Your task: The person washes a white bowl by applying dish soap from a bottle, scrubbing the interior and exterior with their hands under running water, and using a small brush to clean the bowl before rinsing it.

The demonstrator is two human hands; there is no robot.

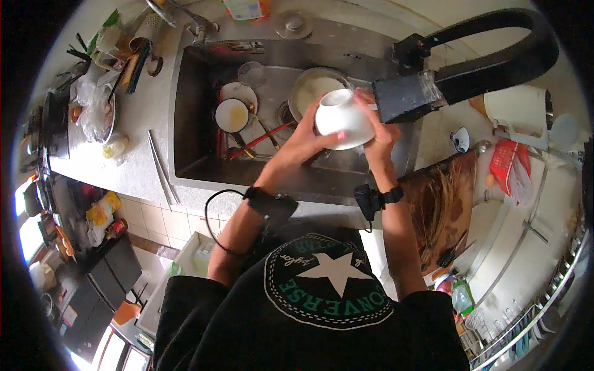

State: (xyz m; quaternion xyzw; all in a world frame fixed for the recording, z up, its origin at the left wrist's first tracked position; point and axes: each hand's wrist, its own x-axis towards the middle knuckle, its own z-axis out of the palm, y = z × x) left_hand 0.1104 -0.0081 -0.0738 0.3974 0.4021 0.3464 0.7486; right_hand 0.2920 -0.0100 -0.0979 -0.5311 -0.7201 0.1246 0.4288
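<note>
A white bowl (pixel 340 117) is held tilted over the steel sink (pixel 185 105), just under the flat spout of the black tap (pixel 489 59). My left hand (pixel 304 137) cups the bowl's left side and underside. My right hand (pixel 378 133) grips its right side, fingers over the rim. In the sink below lie a white plate (pixel 312 88), a small dark pan with a pale inside (pixel 232 115), a glass (pixel 250 73) and red chopsticks (pixel 257 140).
A pair of metal chopsticks (pixel 162 168) lies on the counter left of the sink. Plastic bags and utensils (pixel 99 93) crowd the far left counter. A wooden cutting board (pixel 442 204) and a dish rack (pixel 526 272) sit to the right.
</note>
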